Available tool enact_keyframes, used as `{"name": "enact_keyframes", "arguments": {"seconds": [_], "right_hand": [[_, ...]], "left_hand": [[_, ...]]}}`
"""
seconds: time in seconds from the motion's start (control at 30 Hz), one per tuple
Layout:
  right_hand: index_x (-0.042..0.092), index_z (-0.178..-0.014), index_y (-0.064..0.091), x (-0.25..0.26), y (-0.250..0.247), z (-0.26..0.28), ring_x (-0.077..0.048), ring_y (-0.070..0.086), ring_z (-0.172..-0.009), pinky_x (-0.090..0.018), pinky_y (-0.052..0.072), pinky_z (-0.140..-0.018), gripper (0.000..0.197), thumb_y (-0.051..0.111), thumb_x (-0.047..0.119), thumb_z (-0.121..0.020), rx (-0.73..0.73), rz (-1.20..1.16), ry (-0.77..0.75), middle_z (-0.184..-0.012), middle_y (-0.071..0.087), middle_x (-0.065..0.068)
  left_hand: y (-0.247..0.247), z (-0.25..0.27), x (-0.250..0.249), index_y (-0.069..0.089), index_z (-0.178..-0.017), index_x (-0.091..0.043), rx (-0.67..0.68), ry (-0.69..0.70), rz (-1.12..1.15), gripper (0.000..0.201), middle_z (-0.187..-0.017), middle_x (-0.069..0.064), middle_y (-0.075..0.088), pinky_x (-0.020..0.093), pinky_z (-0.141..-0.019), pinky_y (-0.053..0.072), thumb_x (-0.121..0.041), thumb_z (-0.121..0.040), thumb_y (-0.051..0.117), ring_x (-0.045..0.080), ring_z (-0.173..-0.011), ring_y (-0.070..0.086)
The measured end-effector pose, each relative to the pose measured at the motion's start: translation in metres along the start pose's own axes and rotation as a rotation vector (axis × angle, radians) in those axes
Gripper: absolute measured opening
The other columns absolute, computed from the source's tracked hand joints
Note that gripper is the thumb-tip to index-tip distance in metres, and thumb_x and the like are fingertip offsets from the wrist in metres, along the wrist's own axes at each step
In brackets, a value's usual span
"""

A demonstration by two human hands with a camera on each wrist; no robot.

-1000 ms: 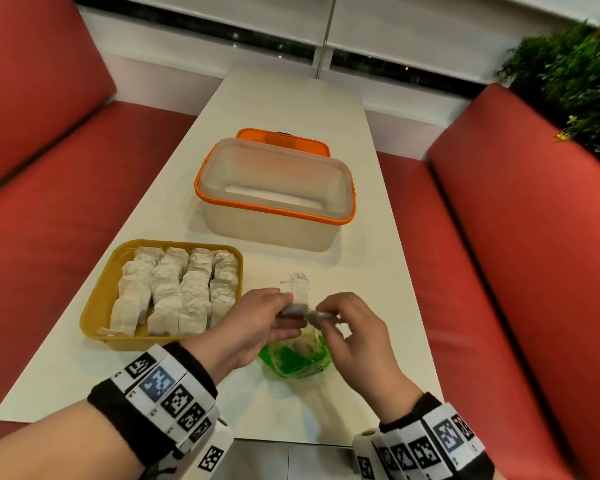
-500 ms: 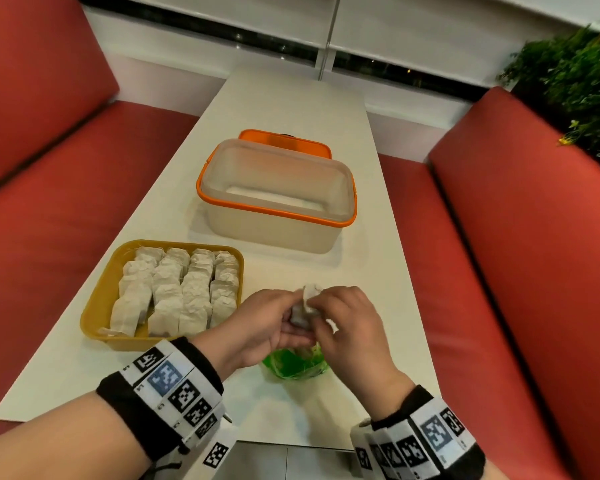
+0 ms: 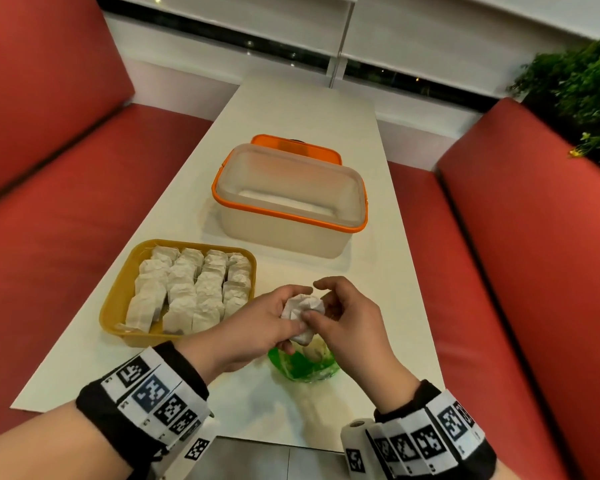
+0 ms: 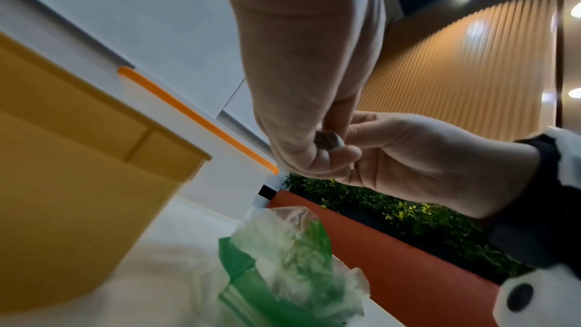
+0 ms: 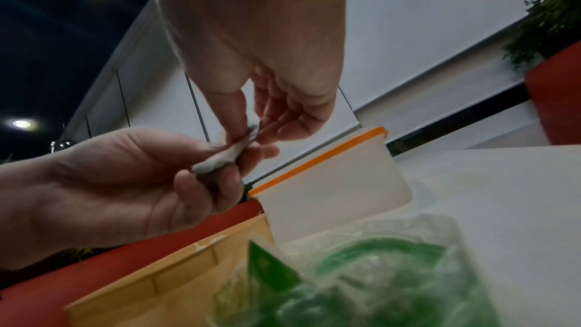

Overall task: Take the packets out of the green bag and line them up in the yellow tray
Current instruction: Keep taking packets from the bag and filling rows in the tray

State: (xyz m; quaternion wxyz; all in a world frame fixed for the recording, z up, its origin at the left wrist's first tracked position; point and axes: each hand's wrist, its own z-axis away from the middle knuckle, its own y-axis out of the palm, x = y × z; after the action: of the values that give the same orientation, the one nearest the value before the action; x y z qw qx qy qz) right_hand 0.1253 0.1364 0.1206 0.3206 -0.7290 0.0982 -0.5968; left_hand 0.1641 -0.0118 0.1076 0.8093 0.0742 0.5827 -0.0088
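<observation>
Both hands hold one crumpled white packet (image 3: 303, 306) just above the green bag (image 3: 303, 367), which lies open near the table's front edge. My left hand (image 3: 286, 311) grips the packet from the left with thumb above and fingers below. My right hand (image 3: 321, 303) pinches its upper end (image 5: 251, 131) between thumb and fingers, index finger raised. The yellow tray (image 3: 118, 299), to the left of the hands, holds several white packets (image 3: 187, 292) in rows. In the wrist views the bag (image 4: 283, 270) (image 5: 377, 282) lies right under the hands and shows more white inside.
A translucent container with an orange rim (image 3: 288, 209) stands beyond the tray and hands, its orange lid (image 3: 295, 147) behind it. Red bench seats (image 3: 534, 271) flank the narrow white table (image 3: 388, 289). A green plant (image 3: 575, 84) is at the far right.
The hands, apart a second ago with a small tag standing above the packet, have come together. The packet is now bunched between both hands, slightly further above the bag.
</observation>
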Motion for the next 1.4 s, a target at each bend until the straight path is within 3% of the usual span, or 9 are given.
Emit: {"name": "enact_keyframes", "arguments": {"seconds": [0.2,0.4,0.47,0.57,0.8,1.1,1.2,1.3,1.4], "right_hand": [[0.027,-0.086,0.058,0.018,0.021,-0.001,0.003,0.052,-0.059,-0.008,0.039,-0.056,0.025,0.075,0.013,-0.075,-0.020,-0.014,0.021,-0.064,0.056,0.008],[0.030,-0.065,0.052,0.049,0.043,-0.006,-0.003,0.048,-0.058,-0.015,0.036,-0.054,0.025,0.071,0.019,-0.077,0.253,0.179,-0.087,-0.062,0.055,0.009],[0.032,-0.065,0.052,0.065,0.050,-0.008,-0.004,0.051,-0.064,-0.020,0.041,-0.060,0.024,0.068,0.023,-0.081,0.340,0.243,-0.181,-0.066,0.057,0.011],[0.032,-0.071,0.056,0.088,0.062,-0.011,-0.011,0.054,-0.070,-0.028,0.045,-0.065,0.018,0.062,0.025,-0.086,0.382,0.350,-0.296,-0.069,0.057,0.013],[0.015,-0.091,0.061,0.124,0.101,-0.037,-0.019,0.058,-0.077,-0.029,0.046,-0.068,0.014,0.050,0.008,-0.087,0.375,0.435,-0.353,-0.083,0.065,-0.001],[0.006,-0.103,0.070,0.141,0.182,-0.067,-0.024,0.060,-0.090,-0.028,0.045,-0.070,0.025,0.050,0.008,-0.088,0.755,0.747,-0.328,-0.099,0.068,-0.010],[0.008,-0.111,0.066,0.140,0.198,-0.071,-0.022,0.058,-0.089,-0.025,0.043,-0.065,0.025,0.053,0.008,-0.089,0.865,0.833,-0.278,-0.106,0.067,-0.010],[0.009,-0.119,0.062,0.141,0.206,-0.073,-0.026,0.062,-0.101,-0.029,0.049,-0.081,0.030,0.058,0.013,-0.090,0.971,0.968,-0.279,-0.112,0.066,-0.010],[0.004,-0.122,0.058,0.141,0.215,-0.072,-0.023,0.054,-0.086,-0.018,0.041,-0.060,0.030,0.049,0.014,-0.095,1.012,1.067,-0.308,-0.096,0.058,-0.007]], "left_hand": [[-0.018,0.016,0.004,0.060,-0.103,-0.024,-0.268,0.092,-0.100,0.030,-0.090,0.006,0.068,0.027,-0.056,0.049,-0.004,-0.081,0.067,0.014,-0.067,0.059],[-0.048,0.042,0.005,0.059,-0.092,-0.034,-0.386,0.107,-0.243,0.037,-0.084,0.001,0.068,0.030,-0.060,0.053,-0.003,-0.075,0.070,0.012,-0.066,0.060],[-0.061,0.051,0.007,0.061,-0.095,-0.027,-0.410,0.124,-0.263,0.032,-0.076,-0.003,0.066,0.018,-0.056,0.049,-0.001,-0.076,0.068,0.001,-0.062,0.058],[-0.080,0.063,0.009,0.062,-0.102,-0.019,-0.425,0.117,-0.214,0.031,-0.072,-0.008,0.063,0.009,-0.053,0.042,-0.002,-0.077,0.069,-0.005,-0.056,0.055],[-0.130,0.087,0.015,0.061,-0.094,-0.025,-0.714,0.142,-0.069,0.007,-0.080,-0.001,0.069,0.022,-0.058,0.049,-0.020,-0.091,0.059,0.010,-0.060,0.062],[-0.162,0.089,0.039,0.052,-0.123,0.003,-0.883,0.182,0.286,0.032,-0.095,0.010,0.066,0.020,-0.070,0.056,-0.015,-0.098,0.044,0.011,-0.080,0.065],[-0.163,0.090,0.044,0.056,-0.113,0.001,-0.904,0.190,0.329,0.025,-0.098,0.010,0.063,0.018,-0.069,0.055,-0.014,-0.099,0.043,0.012,-0.084,0.065],[-0.165,0.090,0.048,0.058,-0.105,-0.001,-0.897,0.183,0.319,0.022,-0.100,0.013,0.063,0.019,-0.069,0.055,-0.015,-0.099,0.043,0.014,-0.083,0.065],[-0.168,0.089,0.049,0.059,-0.101,-0.003,-0.863,0.164,0.324,0.021,-0.101,0.015,0.065,0.023,-0.072,0.055,-0.016,-0.099,0.043,0.015,-0.081,0.066]]}}
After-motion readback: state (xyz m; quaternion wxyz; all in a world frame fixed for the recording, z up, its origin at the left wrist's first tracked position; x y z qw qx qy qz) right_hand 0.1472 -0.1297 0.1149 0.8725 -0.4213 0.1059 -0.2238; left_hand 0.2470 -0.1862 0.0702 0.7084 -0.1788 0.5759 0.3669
